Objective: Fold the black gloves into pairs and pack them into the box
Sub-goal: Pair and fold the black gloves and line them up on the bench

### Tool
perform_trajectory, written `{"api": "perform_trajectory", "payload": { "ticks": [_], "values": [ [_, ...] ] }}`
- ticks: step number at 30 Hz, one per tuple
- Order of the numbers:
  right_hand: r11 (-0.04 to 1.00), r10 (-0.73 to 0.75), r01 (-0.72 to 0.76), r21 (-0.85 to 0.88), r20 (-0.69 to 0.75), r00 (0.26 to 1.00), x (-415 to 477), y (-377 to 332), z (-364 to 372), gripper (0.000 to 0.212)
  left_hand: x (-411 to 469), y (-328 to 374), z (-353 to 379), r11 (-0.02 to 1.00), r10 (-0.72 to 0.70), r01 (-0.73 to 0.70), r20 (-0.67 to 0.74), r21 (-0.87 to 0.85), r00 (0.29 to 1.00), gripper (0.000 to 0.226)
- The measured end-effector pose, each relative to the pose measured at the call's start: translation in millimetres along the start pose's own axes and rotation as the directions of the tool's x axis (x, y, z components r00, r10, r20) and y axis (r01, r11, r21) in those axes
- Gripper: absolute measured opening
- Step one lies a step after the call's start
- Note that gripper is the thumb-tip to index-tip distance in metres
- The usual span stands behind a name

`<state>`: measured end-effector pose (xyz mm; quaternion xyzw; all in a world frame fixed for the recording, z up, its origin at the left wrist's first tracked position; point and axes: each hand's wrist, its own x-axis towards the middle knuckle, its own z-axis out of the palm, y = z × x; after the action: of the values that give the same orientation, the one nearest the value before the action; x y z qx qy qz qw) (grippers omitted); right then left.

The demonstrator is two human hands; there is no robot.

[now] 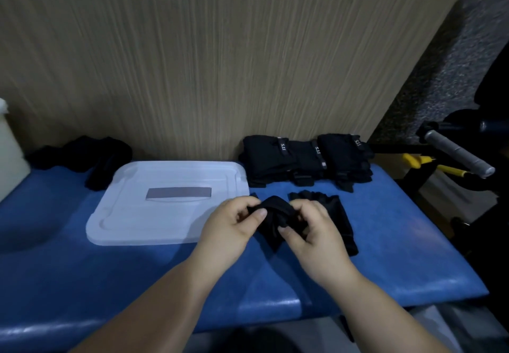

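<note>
A bunched black glove (272,219) is held just above the blue padded bench (137,270). My left hand (231,226) pinches its left side and my right hand (308,231) grips its right side. A second black glove (334,215) lies flat on the bench, partly under my right hand. Along the back, by the wall, sits a row of folded black gloves (305,159) with small labelled straps. A loose heap of black gloves (91,157) lies at the back left. The white translucent box lid (168,204) lies flat on the bench left of my hands.
A wood-grain wall panel (220,63) stands right behind the bench. At the right are a grey-gripped handle (457,151), yellow-handled tools (421,162) and dark equipment. A pale container (11,143) stands at the far left edge.
</note>
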<state>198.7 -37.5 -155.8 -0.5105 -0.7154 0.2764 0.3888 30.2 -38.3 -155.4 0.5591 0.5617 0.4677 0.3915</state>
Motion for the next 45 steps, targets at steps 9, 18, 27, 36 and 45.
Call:
{"api": "perform_trajectory", "payload": {
  "ticks": [9,18,27,36,45],
  "values": [
    [0.994,-0.046,0.040,-0.104,-0.051,0.998,7.9,0.3,-10.0,0.023,5.4,-5.1,9.3,0.995,0.083,-0.077,-0.081,0.071,0.993,0.024],
    [0.984,-0.085,0.063,-0.169,-0.125,0.989,10.5,0.4,-9.4,0.021,0.0,-0.5,9.1,0.976,0.121,-0.094,-0.127,0.197,0.984,0.018],
    [0.974,-0.096,0.059,-0.217,-0.162,0.982,9.5,-2.0,-5.6,0.021,-3.6,2.5,2.4,0.902,0.255,-0.140,-0.244,0.408,0.935,0.015],
    [0.997,-0.064,0.060,-0.048,-0.076,0.995,9.4,-3.6,0.2,0.018,-3.2,4.7,2.3,0.991,0.133,-0.132,-0.073,0.024,0.988,0.032],
    [0.989,0.029,-0.030,0.146,0.009,1.000,11.2,-4.2,-3.5,0.015,-1.9,9.9,1.2,0.986,0.012,-0.006,0.040,-0.168,0.999,0.038]
  ]
}}
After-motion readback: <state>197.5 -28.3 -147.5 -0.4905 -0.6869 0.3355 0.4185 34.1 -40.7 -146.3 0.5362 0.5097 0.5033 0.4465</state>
